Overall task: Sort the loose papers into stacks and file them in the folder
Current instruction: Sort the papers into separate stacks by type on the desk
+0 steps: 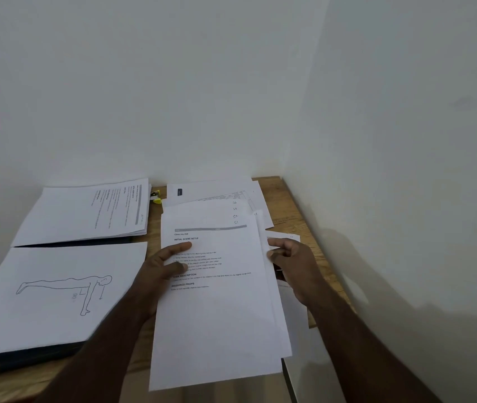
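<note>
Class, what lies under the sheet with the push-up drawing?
Under the drawing sheet, a dark folder shows along the near edge. Whether other papers lie between them is hidden.

Wooden table [295, 210] w/ dark folder [22, 362], loose papers [219, 193] at back, yellow clip [155, 196] btwn.

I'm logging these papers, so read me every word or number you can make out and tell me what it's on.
On the top sheet, gripped by the left hand and the right hand:
"Clean toy mat"
"INITIAL SCENE SETUP"
"TASK DESCRIPTION"
"REQUIRED PROPS"
Its body text is too small to read.
Handwritten on the sheet behind: "S6", "S1"; the two between are unclear.
Text on the rotated stack is too blurred.
</note>
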